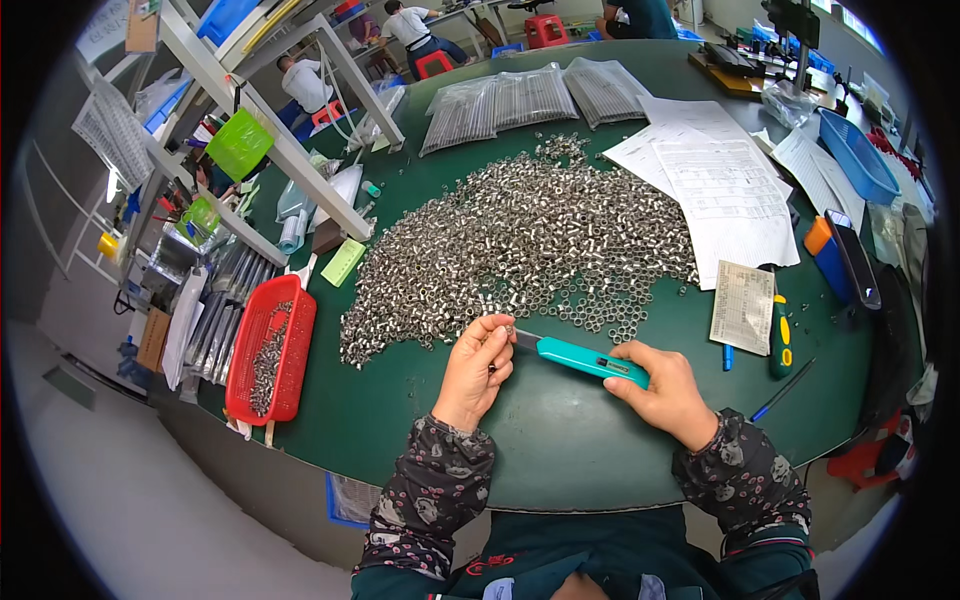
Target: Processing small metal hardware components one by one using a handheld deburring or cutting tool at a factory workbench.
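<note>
At the left, the red basket (299,350), part filled with small metal pieces (268,372), stands by the left edge of the green table (560,450). A light green card (343,262) lies just beyond it. Next comes a broad pile of metal rings (530,230), spread across the middle of the table; bare green surface runs from its near border to the table's curved front edge, giving the forearms room.

The left hand (474,372) is at the pile's near border, its thumb and forefinger pinching something small and metallic, partly hidden. The teal utility knife (572,354) is between the hands, above the bare surface, its long axis slanting slightly. Its blade (525,341) points left and a little away from the person, ending beside the left fingertips; whether they touch cannot be told. The right hand (662,392) wraps the handle's rear end between thumb and fingers.

Further right, white sheets (728,190) and a tan card (742,305) carry print too small to read. A blue pen (783,390) lies near the right edge.
</note>
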The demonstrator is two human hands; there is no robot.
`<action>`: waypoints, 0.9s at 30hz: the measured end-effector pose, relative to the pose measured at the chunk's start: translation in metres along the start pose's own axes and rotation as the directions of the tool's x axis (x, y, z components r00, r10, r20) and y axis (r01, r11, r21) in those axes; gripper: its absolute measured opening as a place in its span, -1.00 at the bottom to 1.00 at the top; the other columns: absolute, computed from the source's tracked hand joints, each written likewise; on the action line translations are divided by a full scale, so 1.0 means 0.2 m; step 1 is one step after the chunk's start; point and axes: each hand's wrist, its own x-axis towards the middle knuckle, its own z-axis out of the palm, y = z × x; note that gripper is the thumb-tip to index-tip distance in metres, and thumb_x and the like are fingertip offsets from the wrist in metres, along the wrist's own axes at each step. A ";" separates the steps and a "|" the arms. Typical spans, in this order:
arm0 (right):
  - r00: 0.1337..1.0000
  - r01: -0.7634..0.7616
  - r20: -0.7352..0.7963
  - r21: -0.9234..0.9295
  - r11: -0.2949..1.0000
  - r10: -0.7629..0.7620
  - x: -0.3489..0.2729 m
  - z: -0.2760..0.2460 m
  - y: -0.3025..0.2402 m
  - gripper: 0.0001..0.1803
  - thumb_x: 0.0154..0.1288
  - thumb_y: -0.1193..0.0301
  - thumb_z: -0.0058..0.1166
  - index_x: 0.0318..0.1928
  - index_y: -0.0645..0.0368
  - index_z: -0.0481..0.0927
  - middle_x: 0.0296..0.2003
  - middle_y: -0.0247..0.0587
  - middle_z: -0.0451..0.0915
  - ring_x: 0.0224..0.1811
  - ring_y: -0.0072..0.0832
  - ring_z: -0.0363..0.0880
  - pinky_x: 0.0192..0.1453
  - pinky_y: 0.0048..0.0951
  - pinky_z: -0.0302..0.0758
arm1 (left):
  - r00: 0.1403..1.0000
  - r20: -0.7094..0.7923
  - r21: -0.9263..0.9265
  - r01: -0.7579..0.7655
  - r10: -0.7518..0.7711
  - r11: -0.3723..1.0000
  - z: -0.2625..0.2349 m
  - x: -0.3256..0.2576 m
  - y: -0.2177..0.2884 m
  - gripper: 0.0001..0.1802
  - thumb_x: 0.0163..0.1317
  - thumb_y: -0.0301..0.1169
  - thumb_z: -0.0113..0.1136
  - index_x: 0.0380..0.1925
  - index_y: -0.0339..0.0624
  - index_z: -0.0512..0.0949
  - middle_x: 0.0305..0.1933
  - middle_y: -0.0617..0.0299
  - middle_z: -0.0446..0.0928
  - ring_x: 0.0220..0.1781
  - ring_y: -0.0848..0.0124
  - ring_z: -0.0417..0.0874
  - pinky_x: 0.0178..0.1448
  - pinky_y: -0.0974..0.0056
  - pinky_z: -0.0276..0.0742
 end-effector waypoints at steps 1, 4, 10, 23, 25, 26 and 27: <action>1.000 -0.005 0.009 0.015 1.000 0.005 0.00 0.00 0.00 -0.69 0.00 0.23 0.14 -0.26 0.12 0.52 -0.51 -0.07 0.54 -0.46 -0.16 0.53 -0.37 -0.28 0.42 | 1.000 0.003 0.010 0.006 -0.006 1.000 0.01 0.00 0.00 -0.79 0.23 -0.47 -0.03 -0.13 -0.22 0.41 -0.41 0.32 0.34 -0.59 0.65 0.19 -0.68 0.60 0.04; 0.999 -0.022 0.026 0.053 0.998 0.021 0.00 0.01 0.00 -0.70 0.00 0.23 0.13 -0.27 0.13 0.52 -0.52 -0.07 0.54 -0.47 -0.16 0.53 -0.39 -0.29 0.41 | 1.000 0.012 0.022 0.009 -0.009 1.000 -0.01 0.00 0.00 -0.83 0.23 -0.47 -0.03 -0.18 -0.23 0.41 -0.44 0.32 0.34 -0.59 0.66 0.19 -0.68 0.60 0.03; 0.996 -0.067 0.068 0.097 0.993 0.061 0.01 0.00 -0.01 -0.70 0.02 0.23 0.12 -0.28 0.14 0.52 -0.56 -0.08 0.52 -0.51 -0.19 0.52 -0.43 -0.32 0.40 | 0.999 0.050 -0.004 0.010 -0.009 1.000 -0.01 -0.02 0.01 -0.86 0.23 -0.47 -0.04 -0.21 -0.19 0.40 -0.47 0.34 0.33 -0.61 0.66 0.18 -0.68 0.60 0.03; 0.979 -0.159 0.153 0.157 0.975 0.135 0.01 -0.03 0.00 -0.70 0.02 0.25 0.13 -0.28 0.19 0.54 -0.57 -0.11 0.51 -0.56 -0.38 0.48 -0.45 -0.42 0.37 | 0.999 0.024 0.102 -0.040 0.038 0.994 0.01 -0.01 0.01 -0.88 0.22 -0.49 -0.02 -0.24 -0.21 0.40 -0.48 0.32 0.38 -0.62 0.70 0.19 -0.67 0.61 0.04; 0.971 -0.183 0.186 0.165 0.969 0.151 0.02 -0.03 0.00 -0.71 0.04 0.28 0.12 -0.28 0.23 0.53 -0.56 -0.17 0.51 -0.52 -0.48 0.45 -0.39 -0.47 0.36 | 0.998 0.023 0.120 -0.054 0.052 0.991 0.01 -0.02 0.01 -0.88 0.21 -0.49 -0.01 -0.25 -0.21 0.41 -0.47 0.32 0.39 -0.63 0.71 0.18 -0.67 0.61 0.04; 0.962 -0.206 0.218 0.171 0.963 0.167 0.02 -0.04 0.00 -0.72 0.07 0.31 0.11 -0.28 0.26 0.52 -0.54 -0.23 0.51 -0.47 -0.58 0.42 -0.34 -0.53 0.36 | 0.998 0.022 0.138 -0.068 0.066 0.988 0.02 -0.02 0.01 -0.88 0.21 -0.48 -0.01 -0.25 -0.22 0.41 -0.47 0.32 0.39 -0.63 0.71 0.18 -0.67 0.61 0.03; 0.961 -0.208 0.217 0.171 0.963 0.169 0.02 -0.04 0.00 -0.72 0.07 0.31 0.11 -0.28 0.26 0.52 -0.54 -0.23 0.51 -0.47 -0.58 0.42 -0.34 -0.53 0.36 | 0.998 0.023 0.137 -0.066 0.064 0.988 0.02 -0.02 0.01 -0.88 0.21 -0.48 -0.01 -0.25 -0.22 0.41 -0.47 0.32 0.39 -0.63 0.71 0.18 -0.67 0.61 0.03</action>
